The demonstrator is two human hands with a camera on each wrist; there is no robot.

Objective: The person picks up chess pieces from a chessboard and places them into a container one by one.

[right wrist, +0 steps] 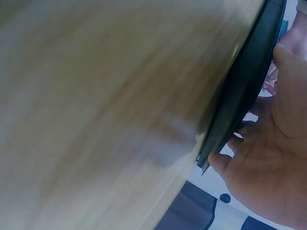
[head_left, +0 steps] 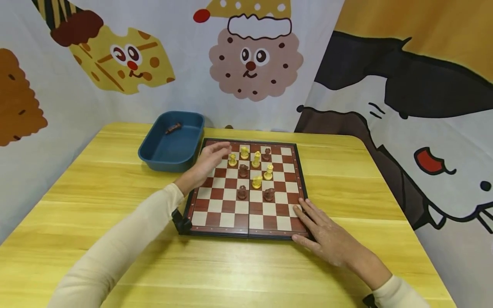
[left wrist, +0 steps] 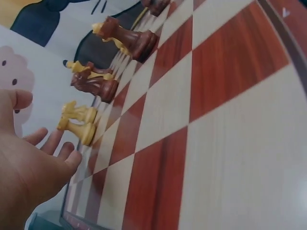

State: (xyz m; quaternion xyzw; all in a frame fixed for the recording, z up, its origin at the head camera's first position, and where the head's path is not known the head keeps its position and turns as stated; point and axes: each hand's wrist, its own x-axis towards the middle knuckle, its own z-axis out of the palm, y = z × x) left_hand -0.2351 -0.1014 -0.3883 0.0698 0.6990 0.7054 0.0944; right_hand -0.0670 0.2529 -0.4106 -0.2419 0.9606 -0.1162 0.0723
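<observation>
A brown-and-cream chessboard (head_left: pixel 234 220) lies on the table with several yellow and dark brown chess pieces standing on it. Over its far left part hovers my left hand (head_left: pixel 208 164), fingers loosely extended and holding nothing. A yellow chess piece (head_left: pixel 232 160) stands just right of those fingertips; in the left wrist view, yellow pieces (left wrist: pixel 81 130) appear right beyond the fingers. My right hand (head_left: pixel 327 235) rests at the board's near right corner, its fingers on the border and thumb by the front edge. The right wrist view shows this hand (right wrist: pixel 264 148) along the dark board side (right wrist: pixel 242 81).
Behind the board's left side is a blue plastic bin (head_left: pixel 169 166) with a brown chess piece (head_left: pixel 173 128) lying in it. The wooden table (head_left: pixel 96 188) extends around the board. A cartoon-printed curtain (head_left: pixel 185 51) hangs behind the table.
</observation>
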